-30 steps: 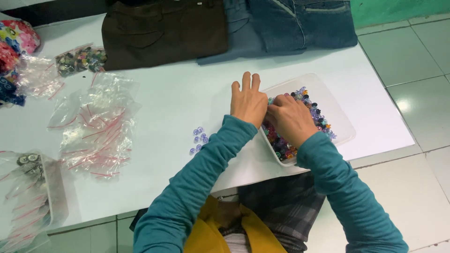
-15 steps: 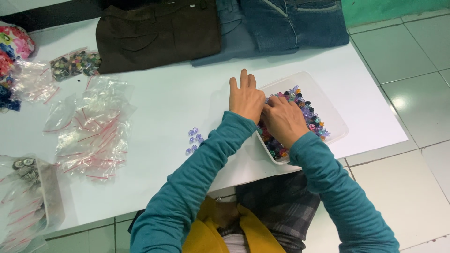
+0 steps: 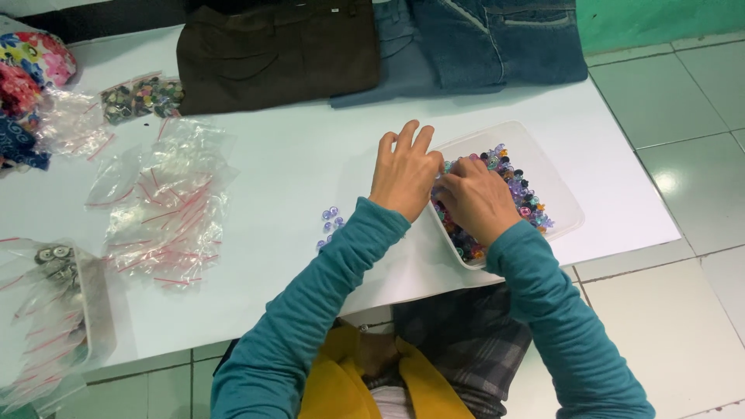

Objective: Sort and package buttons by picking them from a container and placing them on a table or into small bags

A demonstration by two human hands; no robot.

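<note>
Where the desk (image 3: 310, 167) runs toward its 3 o'clock edge sits a clear plastic tray (image 3: 559, 194), heaped with small mixed-colour beads (image 3: 521, 194) — purples, pinks, blacks, a few blues. Over the tray's 9 o'clock end, both hands, close together and nearly touching. Right hand (image 3: 475, 198) down in the beads, fingers curled under toward the left; grip hidden beneath the knuckles, so cannot tell whether pinching or loose. Left hand (image 3: 405, 172) at the tray's rim, fingers spread flat and pointing to 12 o'clock, thumb side turned toward the right hand; nothing visibly clasped in it. Teal sleeves (image 3: 326, 302) on both arms, coming up from 6 o'clock.

Just at 9 o'clock of the left wrist, on bare desk, a small cluster of pale blue beads (image 3: 330, 225). Farther out at 9 o'clock, a loose pile of empty clear zip bags (image 3: 167, 213) with red seal strips. At 7 o'clock, near the desk edge, a bag holding dark metal buttons (image 3: 56, 264). Toward 10 o'clock, a bag of dark mixed buttons (image 3: 140, 97) — beyond it, floral fabric (image 3: 35, 66). At 12 o'clock, folded brown trousers (image 3: 275, 50) beside folded blue jeans (image 3: 489, 39).
</note>
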